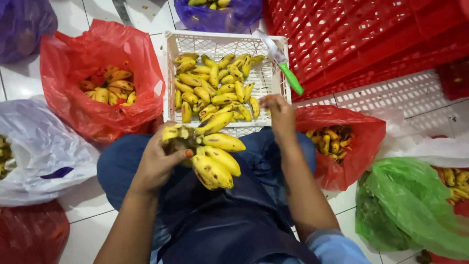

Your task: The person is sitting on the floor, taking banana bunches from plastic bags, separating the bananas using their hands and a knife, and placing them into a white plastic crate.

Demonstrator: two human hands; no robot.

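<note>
Nearest the camera are the person's dark blue lap and two forearms reaching forward over it. The left hand (159,159) has its grip clamped on the stem end of a bunch of small yellow bananas (212,151), which hangs over the lap just in front of the white crate (171,78). The right hand (278,112) hovers at the near right corner of that crate, fingers drawn together; whether it pinches anything I cannot tell.

Taking the white crate as the landmark and moving from left to right: far to its left lies a white plastic bag (44,146) on the tiled floor (14,83), with a dark red bag (29,232) below it. Just left of the crate sits an open red bag of bananas (105,88), touching the crate's side. The crate itself holds a loose heap of small bananas (215,88). On its right rim rests a knife with a green handle (286,66). Right of the crate, near the right forearm, a smaller red bag (337,144) holds darker bananas. Farther right lies a green bag (405,205), and behind it stand stacked red crates (371,39).
</note>
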